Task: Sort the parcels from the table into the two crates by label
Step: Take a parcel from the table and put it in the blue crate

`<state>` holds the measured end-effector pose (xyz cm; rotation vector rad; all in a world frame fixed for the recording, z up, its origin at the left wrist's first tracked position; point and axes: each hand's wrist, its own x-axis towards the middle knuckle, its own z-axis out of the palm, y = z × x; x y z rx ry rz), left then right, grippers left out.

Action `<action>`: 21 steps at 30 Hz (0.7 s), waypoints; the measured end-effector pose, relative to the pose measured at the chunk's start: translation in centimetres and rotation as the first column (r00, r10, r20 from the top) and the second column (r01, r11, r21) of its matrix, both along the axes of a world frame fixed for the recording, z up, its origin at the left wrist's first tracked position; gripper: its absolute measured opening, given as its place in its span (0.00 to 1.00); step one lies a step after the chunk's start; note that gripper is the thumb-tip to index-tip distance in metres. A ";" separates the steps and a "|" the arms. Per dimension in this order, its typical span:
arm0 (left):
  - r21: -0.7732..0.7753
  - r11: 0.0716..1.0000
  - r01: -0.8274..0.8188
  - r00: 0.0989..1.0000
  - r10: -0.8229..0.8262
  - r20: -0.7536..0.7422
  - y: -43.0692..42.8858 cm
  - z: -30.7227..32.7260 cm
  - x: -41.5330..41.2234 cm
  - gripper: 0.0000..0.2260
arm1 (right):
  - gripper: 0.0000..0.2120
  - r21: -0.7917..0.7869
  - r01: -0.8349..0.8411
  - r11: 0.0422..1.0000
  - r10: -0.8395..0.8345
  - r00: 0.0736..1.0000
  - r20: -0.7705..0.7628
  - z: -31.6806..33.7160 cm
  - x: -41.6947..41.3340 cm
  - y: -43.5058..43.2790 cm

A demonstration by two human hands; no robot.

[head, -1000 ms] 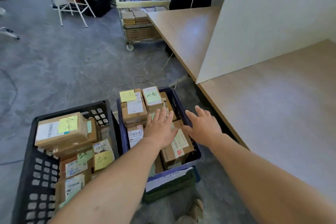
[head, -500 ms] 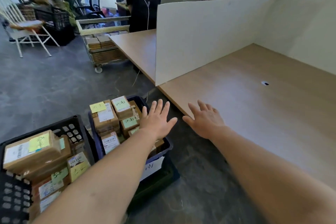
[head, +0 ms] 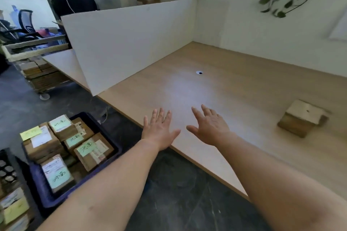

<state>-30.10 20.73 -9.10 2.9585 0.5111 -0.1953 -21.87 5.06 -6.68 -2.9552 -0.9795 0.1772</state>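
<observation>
With my left hand [head: 159, 129] and right hand [head: 210, 127] spread flat and holding nothing, both crates [head: 112, 148] sit well filled; one parcel [head: 302, 118] remains on the table [head: 244, 84].

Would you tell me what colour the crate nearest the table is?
The crate is dark blue; the head view shows it best.
</observation>
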 end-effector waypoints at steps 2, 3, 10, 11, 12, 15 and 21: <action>0.014 0.999 0.045 0.999 -0.045 0.001 -3.0 -0.3 1.7 0.34 | 0.37 -0.009 0.046 0.999 -0.046 0.999 0.012 0.1 0.8 -3.6; 0.015 0.997 0.071 0.997 -0.071 0.002 -4.4 -0.4 2.6 0.35 | 0.38 -0.014 0.071 0.997 -0.071 0.997 0.017 0.1 1.2 -5.3; 0.000 0.963 0.269 0.963 -0.269 -0.031 -13.7 -0.8 6.9 0.34 | 0.39 0.010 0.282 0.959 -0.282 0.959 0.005 -0.6 3.0 -15.2; 0.001 0.957 0.291 0.956 -0.291 -0.042 -14.8 -0.9 7.5 0.34 | 0.38 0.022 0.310 0.950 -0.310 0.951 -0.001 -0.8 3.2 -16.3; 0.002 0.950 0.313 0.948 -0.313 -0.052 -15.7 -1.0 8.3 0.34 | 0.37 0.034 0.338 0.941 -0.338 0.941 -0.007 -1.0 3.5 -17.3; 0.021 0.922 0.386 0.920 -0.384 -0.080 -18.4 -1.5 10.9 0.33 | 0.35 0.068 0.421 0.905 -0.420 0.907 -0.026 -1.6 4.4 -20.0; 0.033 0.851 0.524 0.851 -0.521 -0.062 -24.1 -2.0 17.3 0.31 | 0.34 0.064 0.547 0.834 -0.546 0.837 -0.042 -2.8 8.2 -25.1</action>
